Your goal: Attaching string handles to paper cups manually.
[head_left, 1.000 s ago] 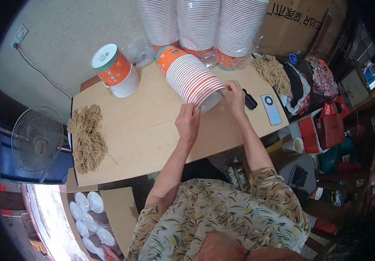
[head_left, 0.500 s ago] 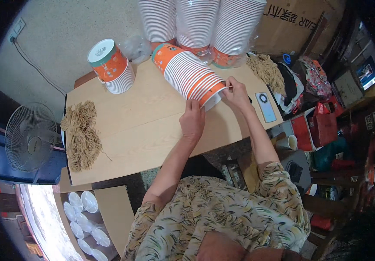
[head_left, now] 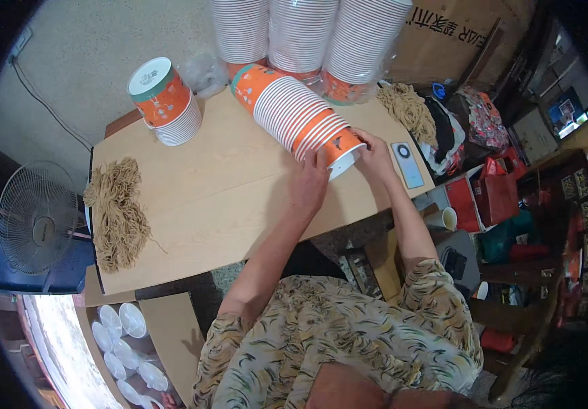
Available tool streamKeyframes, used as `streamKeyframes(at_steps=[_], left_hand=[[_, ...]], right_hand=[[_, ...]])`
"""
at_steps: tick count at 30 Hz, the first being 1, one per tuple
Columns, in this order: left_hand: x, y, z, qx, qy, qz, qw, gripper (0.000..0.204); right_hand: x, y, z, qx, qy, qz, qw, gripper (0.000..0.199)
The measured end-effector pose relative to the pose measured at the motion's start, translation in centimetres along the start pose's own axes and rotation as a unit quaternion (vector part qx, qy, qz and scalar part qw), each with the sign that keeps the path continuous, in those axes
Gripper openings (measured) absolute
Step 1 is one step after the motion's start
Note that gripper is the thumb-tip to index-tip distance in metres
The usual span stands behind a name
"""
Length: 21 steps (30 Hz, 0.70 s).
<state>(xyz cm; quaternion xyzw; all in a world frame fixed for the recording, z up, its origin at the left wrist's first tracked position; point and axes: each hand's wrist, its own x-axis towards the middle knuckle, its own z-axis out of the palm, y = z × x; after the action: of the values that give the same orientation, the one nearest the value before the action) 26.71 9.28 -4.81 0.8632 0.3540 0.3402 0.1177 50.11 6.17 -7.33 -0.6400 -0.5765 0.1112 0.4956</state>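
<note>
A long nested stack of orange paper buckets (head_left: 287, 105) with white rims lies tilted on the table, its open end toward me. My left hand (head_left: 310, 183) has its fingers curled against the near side of the end bucket (head_left: 338, 146). On the other side, my right hand (head_left: 376, 158) grips that bucket by its rim, thumb and fingers closed. The end bucket sticks out of the stack, baring a band of its orange wall. Its inside is mostly hidden.
A shorter upside-down bucket stack (head_left: 164, 102) stands at the far left. Bundles of tan twine (head_left: 118, 215) lie near a fan (head_left: 38, 218). Wrapped bucket stacks (head_left: 301, 41) rise at the back. A phone (head_left: 408, 165) lies right. Below left, a carton (head_left: 175, 327) holds clear plastic pieces.
The end bucket has slid farther out of the stack, showing more orange wall. Both hands have shifted slightly toward me with it, and the left fingers lie farther along its side.
</note>
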Motion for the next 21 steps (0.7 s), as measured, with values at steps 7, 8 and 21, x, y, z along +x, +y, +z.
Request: streamKeyframes(at_steps=[7, 8, 21], left_hand=[[-1.1, 0.3, -0.9, -0.068, -0.045, -0.005, 0.997, 0.068], [-1.5, 0.4, -0.7, -0.067, -0.045, -0.007, 0.997, 0.068], [-7.5, -6.6, -14.9, -0.501, -0.045, -0.345, 0.792, 0.036]], right_hand=[[-3.7, -2.6, -2.3, -0.077, 0.050, -0.021, 0.996, 0.030], [-4.9, -2.5, -3.1, -0.081, 0.051, 0.027, 0.995, 0.027], [-5.8, -17.0, 3.1, 0.237, -0.187, -0.011, 0.953, 0.121]])
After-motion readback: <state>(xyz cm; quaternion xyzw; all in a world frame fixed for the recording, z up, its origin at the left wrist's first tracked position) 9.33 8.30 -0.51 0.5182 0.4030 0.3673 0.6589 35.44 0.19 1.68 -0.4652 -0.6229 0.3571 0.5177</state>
